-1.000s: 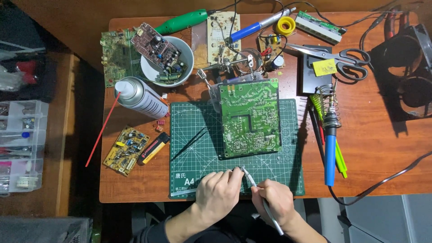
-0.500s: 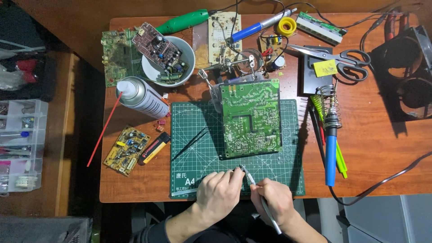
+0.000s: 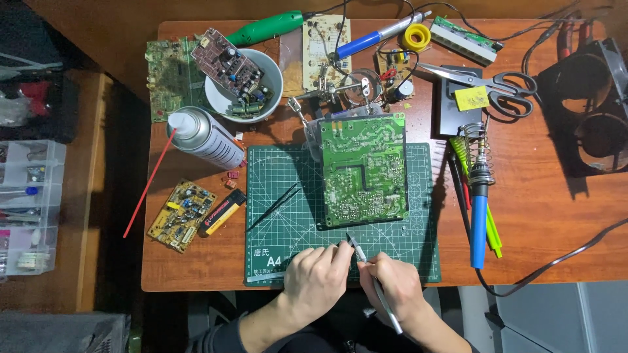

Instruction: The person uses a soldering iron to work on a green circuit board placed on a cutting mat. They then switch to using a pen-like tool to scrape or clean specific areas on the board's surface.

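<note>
A: Where are the hands?
B: At the bench's near edge, on the green cutting mat (image 3: 288, 216). Right hand (image 3: 396, 287) grips a slim metal tool (image 3: 373, 281); left hand (image 3: 317, 278) fingers pinch its tip.
A: Advice?
B: Brace both wrists, probably.

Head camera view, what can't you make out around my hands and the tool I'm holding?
- Head view: the silver tool in the right hand; its kind is unclear, too thin.
- What the left hand pinches at the tool's tip: too small, hidden by fingers.
- The parts on the green circuit board: too small, and its other face is hidden.
- Both forearms: cut off by the bottom edge.
</note>
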